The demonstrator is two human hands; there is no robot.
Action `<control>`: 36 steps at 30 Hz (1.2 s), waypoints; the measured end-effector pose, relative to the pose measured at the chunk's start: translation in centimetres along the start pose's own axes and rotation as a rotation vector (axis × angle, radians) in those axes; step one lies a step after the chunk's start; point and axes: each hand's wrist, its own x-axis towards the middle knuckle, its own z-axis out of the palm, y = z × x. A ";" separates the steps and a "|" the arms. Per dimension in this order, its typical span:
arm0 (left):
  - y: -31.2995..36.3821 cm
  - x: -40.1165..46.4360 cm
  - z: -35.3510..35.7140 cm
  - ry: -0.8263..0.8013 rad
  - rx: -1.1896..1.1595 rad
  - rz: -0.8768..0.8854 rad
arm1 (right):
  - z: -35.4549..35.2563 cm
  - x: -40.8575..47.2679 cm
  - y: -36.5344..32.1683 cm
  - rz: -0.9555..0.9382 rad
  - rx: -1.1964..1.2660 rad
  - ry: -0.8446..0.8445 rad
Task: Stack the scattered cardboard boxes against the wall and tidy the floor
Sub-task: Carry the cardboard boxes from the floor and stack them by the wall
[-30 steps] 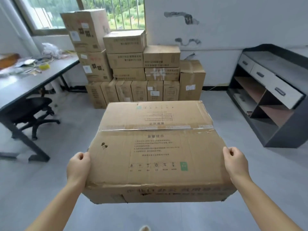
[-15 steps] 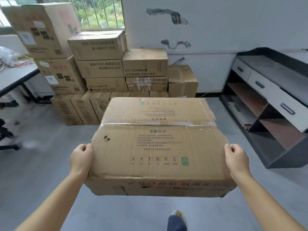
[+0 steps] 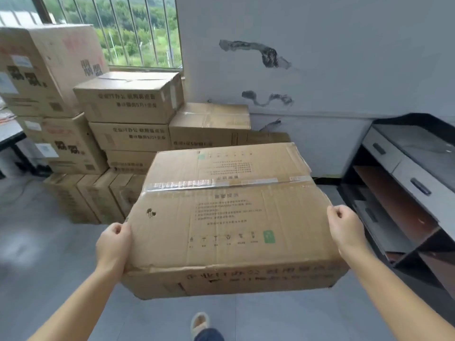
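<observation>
Both hands clamp big taped brown cardboard box (image 3: 229,217) at opposite ends: left hand (image 3: 113,247), right hand (image 3: 347,230). I hold it level, clear of grey floor (image 3: 37,279), facing stacked brown boxes (image 3: 128,119) against white wall (image 3: 320,57). Wide grip balances load, I judge.

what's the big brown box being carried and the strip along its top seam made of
Big brown box: looks like matte corrugated cardboard, going by the creased, dented edges and printed text. Glossy strip along its top seam: probably clear plastic packing tape, since it reflects light.
</observation>
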 end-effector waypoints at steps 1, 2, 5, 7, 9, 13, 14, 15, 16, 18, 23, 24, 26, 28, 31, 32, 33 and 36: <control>1.3 2.2 1.3 0.003 -0.012 0.007 | 1.0 2.3 -1.2 -0.017 0.000 0.010; 2.7 4.7 2.7 0.004 -0.018 0.023 | 2.1 4.6 -2.5 -0.029 0.010 0.024; 7.4 12.8 6.6 -0.009 -0.037 0.097 | 5.1 11.8 -6.4 -0.044 0.047 0.090; 11.0 18.2 8.7 -0.003 -0.038 0.144 | 6.7 16.3 -9.3 -0.058 0.057 0.134; 15.0 23.5 10.3 -0.002 -0.050 0.196 | 8.1 20.8 -12.7 -0.083 0.085 0.153; 21.6 32.6 13.1 -0.045 -0.025 0.224 | 11.3 29.4 -17.8 -0.085 0.111 0.177; 22.8 34.7 13.8 -0.051 -0.032 0.215 | 12.2 31.6 -18.8 -0.089 0.119 0.178; 23.9 36.9 14.6 -0.044 -0.035 0.205 | 13.3 33.8 -19.7 -0.095 0.126 0.186; 24.8 38.9 15.3 -0.038 -0.037 0.194 | 14.3 35.8 -20.5 -0.099 0.136 0.194; 26.5 42.9 17.2 -0.044 -0.087 0.157 | 16.5 40.1 -21.8 -0.108 0.161 0.196; 30.6 51.5 22.7 -0.074 -0.206 0.020 | 21.6 50.4 -24.7 -0.129 0.169 0.201; 31.1 53.2 23.9 -0.084 -0.216 -0.012 | 22.6 52.3 -25.2 -0.132 0.170 0.193; 31.9 56.5 25.9 -0.104 -0.245 -0.073 | 24.4 55.8 -26.2 -0.134 0.154 0.184; 32.2 59.6 27.6 -0.108 -0.254 -0.114 | 26.1 58.6 -27.3 -0.137 0.150 0.169; 31.9 62.8 29.4 -0.112 -0.248 -0.168 | 28.8 61.7 -28.4 -0.114 0.133 0.144; 31.7 63.6 29.9 -0.119 -0.237 -0.183 | 29.8 62.4 -28.6 -0.104 0.122 0.134; 31.5 64.5 30.3 -0.116 -0.226 -0.196 | 30.9 63.2 -28.6 -0.095 0.114 0.124; 31.5 66.7 31.0 -0.077 -0.193 -0.208 | 34.2 64.9 -28.5 -0.070 0.070 0.101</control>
